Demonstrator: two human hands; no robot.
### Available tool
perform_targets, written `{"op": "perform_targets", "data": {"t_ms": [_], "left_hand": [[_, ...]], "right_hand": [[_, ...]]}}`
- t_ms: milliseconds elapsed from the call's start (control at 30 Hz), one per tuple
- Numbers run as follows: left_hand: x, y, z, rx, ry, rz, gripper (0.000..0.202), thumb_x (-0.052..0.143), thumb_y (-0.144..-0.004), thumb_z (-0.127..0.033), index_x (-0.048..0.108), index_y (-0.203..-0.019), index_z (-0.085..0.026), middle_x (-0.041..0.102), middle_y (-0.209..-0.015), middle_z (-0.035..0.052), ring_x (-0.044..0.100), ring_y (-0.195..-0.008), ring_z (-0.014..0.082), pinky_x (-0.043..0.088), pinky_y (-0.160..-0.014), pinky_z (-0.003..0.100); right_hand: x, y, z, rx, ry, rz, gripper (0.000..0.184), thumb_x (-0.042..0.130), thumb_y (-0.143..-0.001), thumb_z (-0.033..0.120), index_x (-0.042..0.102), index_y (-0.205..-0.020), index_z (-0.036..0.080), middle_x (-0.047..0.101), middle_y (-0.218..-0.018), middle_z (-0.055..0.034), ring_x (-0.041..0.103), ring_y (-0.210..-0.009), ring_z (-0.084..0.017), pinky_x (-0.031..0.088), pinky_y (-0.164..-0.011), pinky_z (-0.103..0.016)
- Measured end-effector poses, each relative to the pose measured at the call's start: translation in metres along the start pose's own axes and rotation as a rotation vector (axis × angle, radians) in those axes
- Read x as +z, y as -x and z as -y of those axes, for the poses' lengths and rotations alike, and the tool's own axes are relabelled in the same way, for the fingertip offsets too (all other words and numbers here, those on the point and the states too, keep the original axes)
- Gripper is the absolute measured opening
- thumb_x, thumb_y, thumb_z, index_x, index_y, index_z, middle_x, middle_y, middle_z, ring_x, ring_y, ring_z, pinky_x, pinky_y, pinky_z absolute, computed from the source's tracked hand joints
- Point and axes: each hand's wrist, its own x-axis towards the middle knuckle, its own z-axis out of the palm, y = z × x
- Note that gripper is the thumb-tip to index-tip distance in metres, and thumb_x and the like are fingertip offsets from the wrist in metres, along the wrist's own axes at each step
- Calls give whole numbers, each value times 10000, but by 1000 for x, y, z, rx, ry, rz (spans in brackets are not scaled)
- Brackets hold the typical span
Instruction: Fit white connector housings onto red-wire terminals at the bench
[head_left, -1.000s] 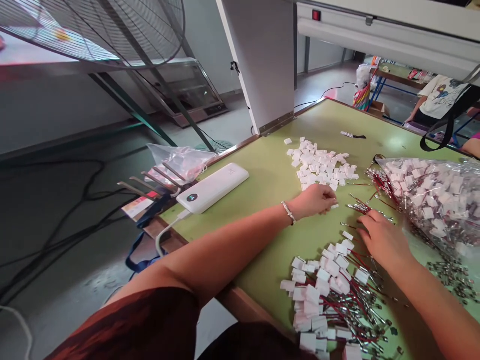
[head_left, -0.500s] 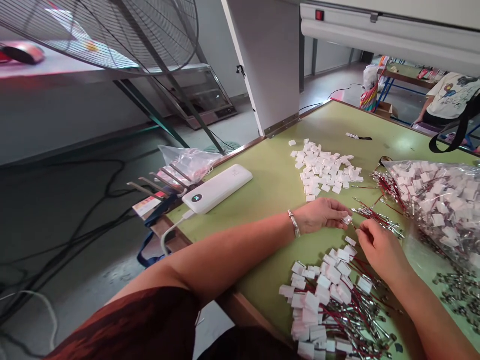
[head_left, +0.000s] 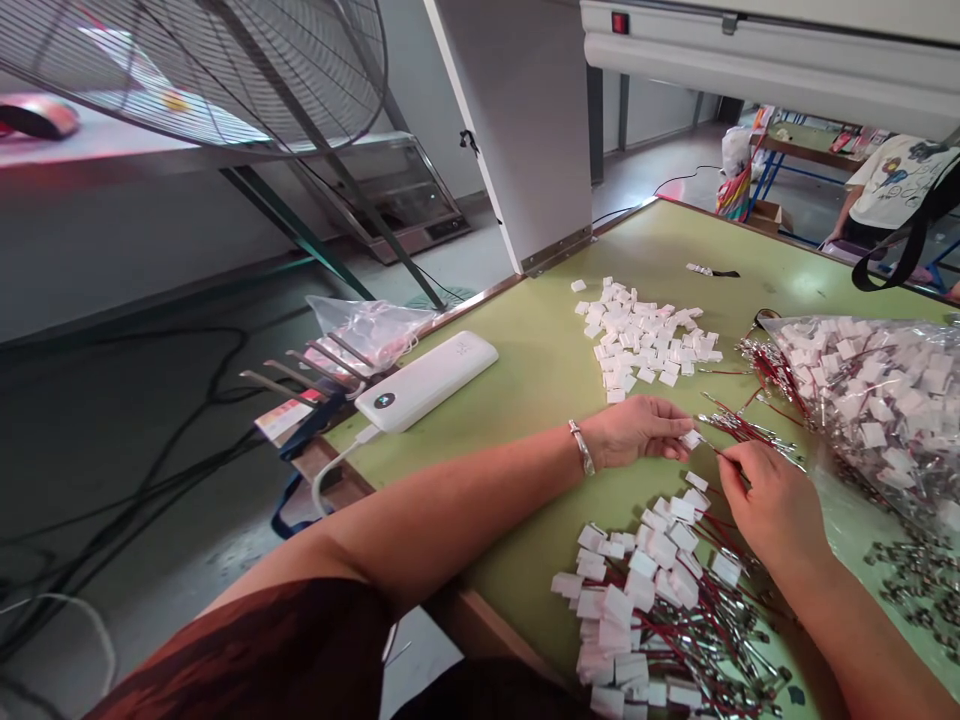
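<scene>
My left hand [head_left: 643, 432] pinches a small white plastic connector housing [head_left: 691, 439] between thumb and fingers. Just to its right, my right hand [head_left: 765, 495] is closed on a thin wire [head_left: 710, 449] that runs to the housing; whether its end sits inside I cannot tell. Below both hands lies a heap of white housings with red wires [head_left: 660, 590]. Beyond my left hand spreads a pile of loose white housings [head_left: 649, 335]. Loose red wires with metal terminals [head_left: 750, 425] lie behind my right hand.
A clear bag of white housings [head_left: 885, 390] stands at the right on the green table [head_left: 525, 400]. Small metal-ended pieces [head_left: 911, 580] lie at the right edge. A white power bank [head_left: 431, 380] with a cable lies left. Someone in a white shirt [head_left: 900, 185] is far back right.
My right hand has drawn slightly away from my left, so more of the wire shows between them. The whole view has shifted a little.
</scene>
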Motion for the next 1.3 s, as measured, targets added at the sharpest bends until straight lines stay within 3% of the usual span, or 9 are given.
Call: {"op": "perform_targets", "data": {"t_ms": [200, 400, 567, 767, 933, 1100, 1300], "left_hand": [[-3, -1, 0, 16, 20, 22, 162, 719, -817, -231, 642, -766, -98, 702, -663, 56, 618, -547, 65, 458, -572, 197], [-5, -1, -2, 59, -116, 12, 154, 720, -798, -254, 656, -762, -119, 690, -645, 21, 623, -525, 78, 417, -504, 208], [-3, 1, -4, 65, -238, 10, 197, 751, -757, -300, 656, -763, -128, 669, -606, 0, 607, -493, 76, 407, -476, 213], [-2, 1, 0, 95, -265, 95, 304, 802, -679, -369, 628, -788, -144, 673, -613, -5, 613, -506, 91, 427, -491, 230], [1, 0, 4, 67, -237, 109, 296, 795, -681, -364, 624, -774, -141, 665, -601, -4, 594, -493, 79, 419, -487, 222], [2, -1, 6, 53, -308, 139, 311, 802, -663, -363, 629, -774, -130, 642, -569, -14, 557, -449, 67, 427, -488, 227], [12, 4, 6, 75, -466, 63, 139, 678, -774, -241, 585, -771, -136, 583, -530, -45, 539, -431, 63, 420, -479, 221]], "right_hand": [[6, 2, -3, -38, -58, -75, 166, 459, -923, 198, 551, -785, 196, 614, -695, -21, 574, -628, -153, 398, -584, -265], [1, 1, -5, -26, -150, -37, 132, 484, -921, 229, 571, -827, 196, 652, -733, -13, 603, -646, -149, 422, -604, -257], [-2, 1, -6, -76, -102, -27, 158, 482, -927, 226, 577, -803, 197, 634, -715, -9, 590, -633, -143, 406, -601, -256], [-1, 0, -8, 14, -141, -62, 142, 488, -917, 245, 551, -800, 195, 622, -656, 1, 570, -576, -139, 399, -567, -252], [3, 1, -2, -77, -38, -56, 169, 439, -934, 209, 537, -797, 200, 597, -680, -16, 565, -600, -150, 390, -571, -259], [7, 4, 0, -135, -143, -35, 148, 427, -934, 181, 529, -827, 194, 606, -703, -21, 584, -633, -148, 420, -603, -246], [14, 8, -3, -89, -149, -6, 163, 420, -916, 163, 512, -789, 208, 613, -667, -19, 589, -597, -162, 411, -559, -257]]}}
